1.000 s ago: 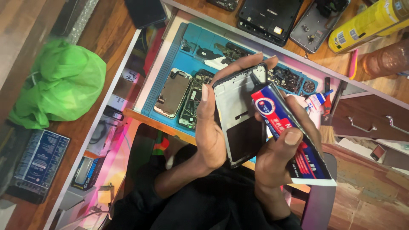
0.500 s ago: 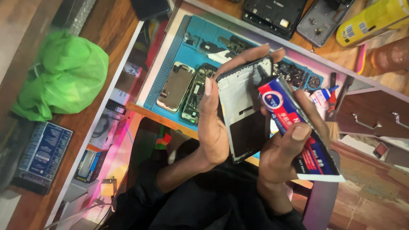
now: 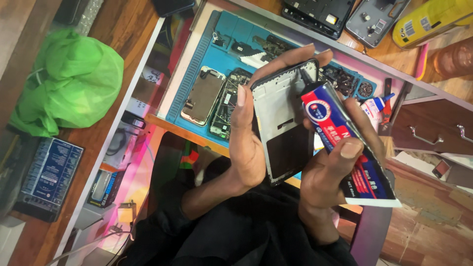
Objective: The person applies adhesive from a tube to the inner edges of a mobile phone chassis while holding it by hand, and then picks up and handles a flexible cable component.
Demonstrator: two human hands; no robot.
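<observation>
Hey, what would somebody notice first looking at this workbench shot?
Centre frame, the left hand holds a bare phone frame upright while the right hand presses a red-and-blue glue tube, nozzle at the frame's top edge. A bright green plastic bag sits far left, and opened phones lie on the blue repair mat.

Wooden floor [image 3: 118, 19], white-edged desk [image 3: 148, 61], perhaps drawers [image 3: 433, 133]

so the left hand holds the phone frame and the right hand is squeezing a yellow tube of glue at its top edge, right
Not quite: the tube is blue and red, not yellow, as the head view shows. The rest holds: the left hand holds the phone frame, and the right hand grips the tube with its nozzle at the frame's top edge.
</observation>
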